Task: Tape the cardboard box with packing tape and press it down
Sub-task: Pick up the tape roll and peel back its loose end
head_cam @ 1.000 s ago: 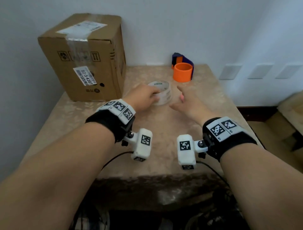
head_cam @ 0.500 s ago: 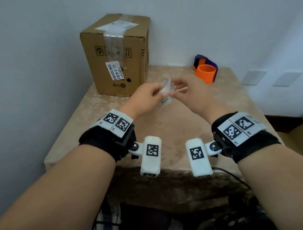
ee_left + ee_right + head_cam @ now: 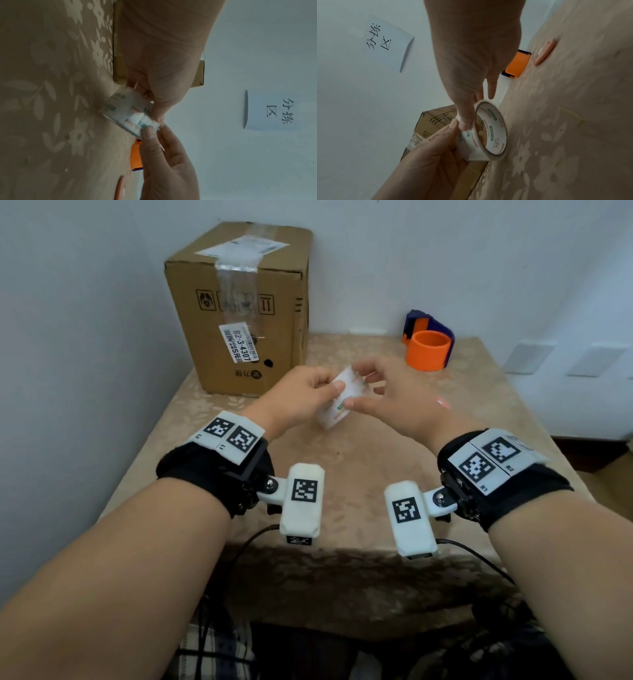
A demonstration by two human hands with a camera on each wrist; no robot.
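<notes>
The cardboard box (image 3: pixel 239 313) stands upright at the table's back left, with old clear tape and labels across its top and front. A white roll of packing tape (image 3: pixel 342 405) is held above the table's middle, right of the box's front corner. My left hand (image 3: pixel 318 392) grips the roll from the left, thumb on its outer face. My right hand (image 3: pixel 363 386) pinches the roll's outer layer between thumb and forefinger, the other fingers spread. The right wrist view shows the roll (image 3: pixel 488 135) edge-on with its printed core, and the left wrist view shows the right hand's fingertips (image 3: pixel 149 129) on the roll's rim.
An orange ring on a blue tape dispenser (image 3: pixel 428 350) stands at the back right. A small flat pink object (image 3: pixel 546 404) lies near the table's right edge. Walls close in at the back and left. A paper sign (image 3: pixel 274 112) hangs on the wall.
My left hand lifted the tape roll off the table and tipped it on edge. My right hand closed in and took hold of its outer layer.
</notes>
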